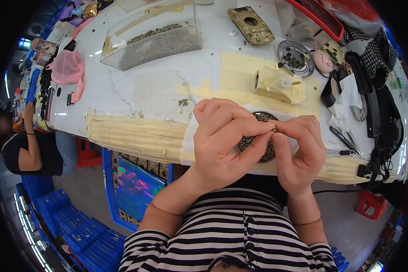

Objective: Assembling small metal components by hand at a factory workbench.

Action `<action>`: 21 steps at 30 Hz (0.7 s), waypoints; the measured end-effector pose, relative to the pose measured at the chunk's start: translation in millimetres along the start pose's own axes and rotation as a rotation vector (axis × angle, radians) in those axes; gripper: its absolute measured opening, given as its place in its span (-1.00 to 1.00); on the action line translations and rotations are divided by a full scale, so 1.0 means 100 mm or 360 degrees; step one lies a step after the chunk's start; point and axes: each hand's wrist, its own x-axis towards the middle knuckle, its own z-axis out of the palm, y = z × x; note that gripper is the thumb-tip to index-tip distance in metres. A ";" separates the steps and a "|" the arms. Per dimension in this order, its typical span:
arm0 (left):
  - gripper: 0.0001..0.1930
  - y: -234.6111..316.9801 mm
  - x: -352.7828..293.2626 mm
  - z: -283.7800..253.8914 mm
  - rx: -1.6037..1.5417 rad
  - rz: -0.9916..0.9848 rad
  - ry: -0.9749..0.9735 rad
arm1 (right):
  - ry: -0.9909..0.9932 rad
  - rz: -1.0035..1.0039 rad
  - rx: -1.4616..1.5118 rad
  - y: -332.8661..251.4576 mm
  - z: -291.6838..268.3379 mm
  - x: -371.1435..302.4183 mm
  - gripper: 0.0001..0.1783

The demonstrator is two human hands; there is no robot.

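My left hand point(229, 140) and my right hand point(300, 147) meet fingertip to fingertip over a round dish point(264, 159) of small camouflage-coloured parts point(247, 143). Thumb and forefinger of each hand are pinched together around one tiny part point(273, 128), whose exact kind I cannot make out. White paper point(189, 141) lies under the dish, partly covered by my left hand. Beyond my hands a block wrapped in cream tape point(276, 86) carries a short peg. Farther off lies a camouflage toy tank hull point(251, 28) with a round hole in its top.
A clear bin of small parts point(161, 47) stands at the far left of the table. Toward the right are a round metal tin with dark green parts point(295, 58), tweezers point(342, 138), straps and cables point(371, 109). A pink mesh item point(68, 68) lies left. Another person point(34, 152) sits at left.
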 end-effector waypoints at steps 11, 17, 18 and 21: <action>-0.77 -0.03 -0.01 0.06 0.0076 -0.0044 0.0024 | 0.0025 -0.0197 -0.0082 -0.05 -0.04 0.00 -0.74; -0.76 0.01 0.01 0.01 0.0032 -0.0034 -0.0009 | 0.0080 -0.0098 -0.0070 -0.03 -0.02 -0.01 -0.75; -0.77 0.01 0.00 0.01 0.0011 -0.0028 -0.0006 | 0.0086 -0.0066 -0.0062 -0.02 -0.02 -0.01 -0.76; -0.76 0.00 0.00 0.00 -0.0028 -0.0008 -0.0002 | -0.0028 0.0001 -0.0039 -0.01 -0.01 0.00 -0.81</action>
